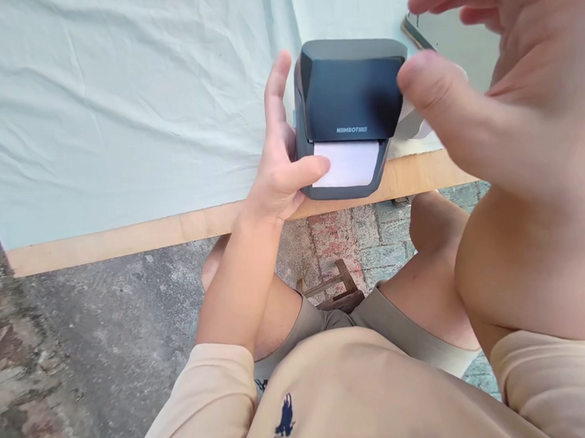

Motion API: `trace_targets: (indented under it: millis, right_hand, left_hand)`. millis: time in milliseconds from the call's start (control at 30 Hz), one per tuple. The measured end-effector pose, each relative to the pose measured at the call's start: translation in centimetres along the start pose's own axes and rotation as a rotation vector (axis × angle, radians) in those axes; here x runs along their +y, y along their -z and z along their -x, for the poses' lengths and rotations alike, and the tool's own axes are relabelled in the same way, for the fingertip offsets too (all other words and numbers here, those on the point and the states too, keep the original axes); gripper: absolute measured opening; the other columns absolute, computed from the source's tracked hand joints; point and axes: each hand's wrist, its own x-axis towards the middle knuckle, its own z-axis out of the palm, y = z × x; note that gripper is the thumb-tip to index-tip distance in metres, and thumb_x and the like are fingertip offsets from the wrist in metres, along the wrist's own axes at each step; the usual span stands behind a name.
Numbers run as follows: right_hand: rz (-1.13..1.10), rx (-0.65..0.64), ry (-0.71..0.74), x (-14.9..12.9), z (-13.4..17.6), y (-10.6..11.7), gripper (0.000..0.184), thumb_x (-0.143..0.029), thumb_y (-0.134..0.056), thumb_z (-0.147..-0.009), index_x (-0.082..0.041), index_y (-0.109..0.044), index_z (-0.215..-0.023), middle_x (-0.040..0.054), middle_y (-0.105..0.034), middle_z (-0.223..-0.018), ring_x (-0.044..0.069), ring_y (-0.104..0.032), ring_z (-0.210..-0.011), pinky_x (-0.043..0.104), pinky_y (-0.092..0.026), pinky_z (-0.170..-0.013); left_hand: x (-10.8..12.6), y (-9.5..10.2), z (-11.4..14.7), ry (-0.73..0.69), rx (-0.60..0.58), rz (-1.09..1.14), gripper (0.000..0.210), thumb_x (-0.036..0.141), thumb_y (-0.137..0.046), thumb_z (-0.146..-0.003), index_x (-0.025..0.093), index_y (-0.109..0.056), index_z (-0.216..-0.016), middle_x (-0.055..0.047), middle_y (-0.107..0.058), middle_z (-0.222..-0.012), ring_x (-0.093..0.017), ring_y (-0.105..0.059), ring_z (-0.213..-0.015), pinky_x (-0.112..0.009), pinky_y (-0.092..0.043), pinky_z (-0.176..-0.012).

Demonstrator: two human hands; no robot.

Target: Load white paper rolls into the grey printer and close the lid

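A black label printer (pixel 351 91) marked NIIMBOT is at the table's front edge, its lid down. White label paper (pixel 353 165) shows in the opening below the lid. My left hand (pixel 284 156) grips the printer's left side, with the thumb lying over the paper and a finger pointing up along the side. Raised close to the camera, my right hand (pixel 504 91) is open, fingers apart and nothing in them. In the picture its thumb tip overlaps the printer's right edge; whether it touches I cannot tell.
A pale blue cloth (pixel 129 110) covers the table, leaving a bare wooden front edge (pixel 138 236). Behind my right hand are a partly hidden white object (pixel 413 124) and a dark-edged flat item (pixel 417 33). Beneath are my knees and a wooden stool (pixel 344 279).
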Motion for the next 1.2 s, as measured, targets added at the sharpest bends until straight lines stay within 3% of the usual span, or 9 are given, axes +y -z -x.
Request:
trace_targets:
  millis: [67, 133, 200, 300, 567, 667, 767, 900, 1200]
  right_hand:
    - [0.172, -0.065, 0.124, 0.2, 0.1, -0.2, 0.039, -0.034, -0.060, -0.082, -0.021, -0.054, -0.118, 0.0021, -0.060, -0.117, 0.021, -0.056, -0.112, 0.039, -0.046, -0.094]
    - [0.217, -0.086, 0.186, 0.2, 0.2, -0.4, 0.036, -0.035, -0.062, -0.081, -0.022, -0.056, -0.114, 0.0045, -0.061, -0.114, 0.024, -0.057, -0.108, 0.040, -0.049, -0.087]
    - [0.189, -0.061, 0.210, 0.1, 0.3, -0.7, 0.036, -0.031, -0.064, -0.079, -0.024, -0.056, -0.113, 0.0053, -0.060, -0.116, 0.024, -0.057, -0.107, 0.040, -0.050, -0.085]
    - [0.184, -0.033, 0.206, 0.0, 0.5, -1.2, 0.036, -0.029, -0.064, -0.079, -0.026, -0.054, -0.114, 0.0042, -0.059, -0.118, 0.024, -0.055, -0.111, 0.039, -0.051, -0.088]
    - [0.151, 0.023, 0.234, 0.7, 0.9, -2.3, 0.034, -0.022, -0.064, -0.079, -0.024, -0.051, -0.111, 0.0043, -0.058, -0.117, 0.021, -0.052, -0.118, 0.035, -0.051, -0.090]
    - [0.172, 0.047, 0.275, 1.0, 0.8, -2.0, 0.030, -0.033, -0.062, -0.082, -0.021, -0.054, -0.109, 0.0072, -0.059, -0.112, 0.022, -0.055, -0.114, 0.037, -0.051, -0.088]
    - [0.229, 0.062, 0.241, 1.0, 0.8, -1.6, 0.029, -0.039, -0.058, -0.085, -0.022, -0.058, -0.109, 0.0090, -0.057, -0.113, 0.023, -0.055, -0.111, 0.040, -0.051, -0.091]
    - [0.221, 0.003, 0.192, 0.8, 0.8, -1.4, 0.030, -0.034, -0.057, -0.085, -0.023, -0.059, -0.113, 0.0090, -0.054, -0.117, 0.023, -0.054, -0.113, 0.040, -0.052, -0.092]
    - [0.173, -0.085, 0.199, 0.6, 0.7, -1.2, 0.043, -0.027, -0.066, -0.076, -0.019, -0.058, -0.118, 0.0144, -0.050, -0.121, 0.024, -0.051, -0.116, 0.039, -0.052, -0.086]
  left_hand:
    - [-0.1, -0.1, -0.1, -0.016, -0.034, 0.051, 0.097, 0.012, -0.059, -0.070, 0.029, -0.004, -0.148, -0.001, -0.067, -0.117, -0.020, -0.062, -0.116, -0.032, -0.053, -0.092]
    - [-0.4, -0.2, -0.4, -0.049, -0.037, 0.115, 0.073, 0.019, -0.060, -0.075, 0.030, -0.028, -0.140, -0.001, -0.067, -0.114, -0.022, -0.063, -0.116, -0.032, -0.054, -0.090]
    - [-0.8, -0.2, -0.6, -0.065, -0.019, 0.152, 0.036, 0.028, -0.059, -0.079, 0.029, -0.052, -0.114, -0.002, -0.068, -0.106, -0.025, -0.065, -0.111, -0.031, -0.057, -0.079]
    - [-1.1, -0.2, -0.8, -0.065, -0.009, 0.143, 0.013, 0.028, -0.059, -0.080, 0.026, -0.058, -0.093, -0.003, -0.068, -0.090, -0.027, -0.068, -0.102, -0.027, -0.053, -0.062]
    - [-1.1, -0.1, -0.7, -0.114, 0.016, 0.055, 0.014, 0.024, -0.059, -0.082, 0.022, -0.059, -0.095, 0.000, -0.066, -0.080, -0.015, -0.065, -0.068, -0.025, -0.050, -0.055]
    - [-0.8, -0.1, -0.7, -0.060, -0.039, 0.104, 0.015, 0.023, -0.057, -0.083, 0.022, -0.058, -0.098, -0.001, -0.067, -0.081, -0.017, -0.068, -0.077, -0.024, -0.051, -0.056]
    - [-0.7, 0.0, -0.9, 0.002, -0.044, 0.215, 0.020, 0.035, -0.048, -0.085, 0.022, -0.060, -0.096, -0.003, -0.066, -0.080, -0.022, -0.067, -0.100, -0.029, -0.056, -0.071]
    - [-0.9, 0.5, -1.5, 0.070, 0.161, 0.215, 0.023, 0.038, -0.046, -0.080, 0.021, -0.061, -0.085, -0.003, -0.062, -0.072, -0.026, -0.059, -0.119, -0.036, -0.054, -0.094]
    - [-1.3, 0.7, -1.6, -0.039, 0.143, 0.053, 0.020, 0.032, -0.043, -0.082, 0.021, -0.060, -0.082, -0.002, -0.061, -0.076, -0.024, -0.058, -0.119, -0.033, -0.054, -0.094]
